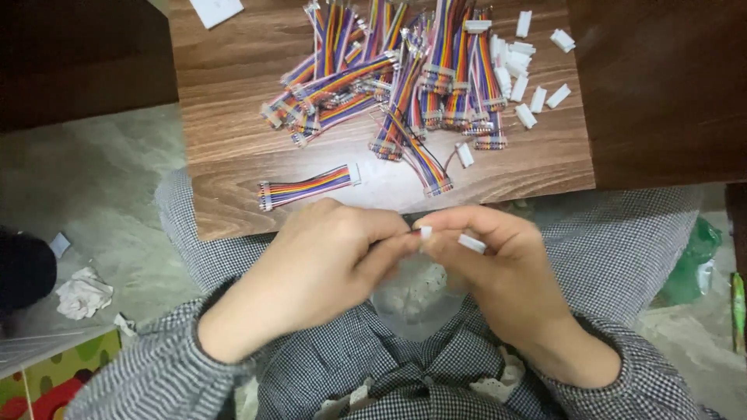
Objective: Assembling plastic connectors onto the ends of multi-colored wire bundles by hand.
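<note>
With a large pile of rainbow ribbon cables (405, 70) on the surface (233, 85) at upper centre and loose white connector housings (517, 78) upper right, both hands pinch small parts together at lower centre: the left hand (319, 268) a wire end, the right hand (498, 257) a white housing (471, 243).

The one camera sits on my head, looking straight down, close to my lap and the board (233, 117).

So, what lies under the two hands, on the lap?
A clear plastic bag with small white pieces inside rests on the checked fabric lap. The left hand and right hand cover its upper part.
</note>
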